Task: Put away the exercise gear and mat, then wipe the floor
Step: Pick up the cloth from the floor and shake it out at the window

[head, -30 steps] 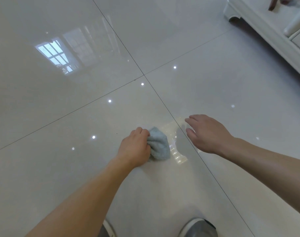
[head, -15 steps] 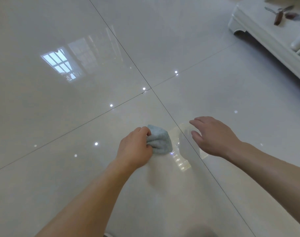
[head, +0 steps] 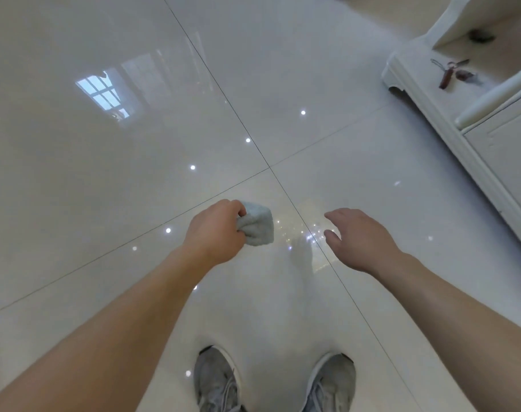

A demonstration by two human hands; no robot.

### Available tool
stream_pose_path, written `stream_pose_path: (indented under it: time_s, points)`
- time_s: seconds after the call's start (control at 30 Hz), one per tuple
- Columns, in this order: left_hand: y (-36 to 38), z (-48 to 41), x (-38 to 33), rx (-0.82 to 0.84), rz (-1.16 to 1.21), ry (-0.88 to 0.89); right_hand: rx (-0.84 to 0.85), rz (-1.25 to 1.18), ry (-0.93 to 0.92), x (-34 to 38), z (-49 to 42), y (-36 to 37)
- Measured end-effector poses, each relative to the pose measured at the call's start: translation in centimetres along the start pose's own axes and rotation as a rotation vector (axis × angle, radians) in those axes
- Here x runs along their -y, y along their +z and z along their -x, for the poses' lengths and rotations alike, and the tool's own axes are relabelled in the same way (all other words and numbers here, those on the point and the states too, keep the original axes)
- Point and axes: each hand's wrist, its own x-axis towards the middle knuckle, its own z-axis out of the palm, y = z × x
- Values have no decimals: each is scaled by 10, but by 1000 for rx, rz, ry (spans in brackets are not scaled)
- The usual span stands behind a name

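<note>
Scene bright and evenly lit. Glossy floor (head: 75, 203) carries a window reflection (head: 104, 95) and scattered pinpoint glare. Soft shadow near the shoes (head: 217, 382). Wide-angle bending and slight blur at frame edges.

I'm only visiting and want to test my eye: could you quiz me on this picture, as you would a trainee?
1. Which grips the blue cloth: A, left hand, or B, right hand?
2. True or false: the right hand holds a mop.
3. Fill in: the grey shoes stand on the glossy tiled ____.
Key: 1 A; 2 false, it is open and empty; 3 floor.
</note>
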Motion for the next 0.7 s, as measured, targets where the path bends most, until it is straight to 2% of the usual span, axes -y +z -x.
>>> stream_pose_path:
  time_s: [0.23, 0.7]
  points:
    - [-121, 67, -27, 6, -10, 12, 22, 40, -22, 57, 60, -120]
    - [-376, 199, -80, -118, 15, -14, -44, 2, -88, 172, 164, -364]
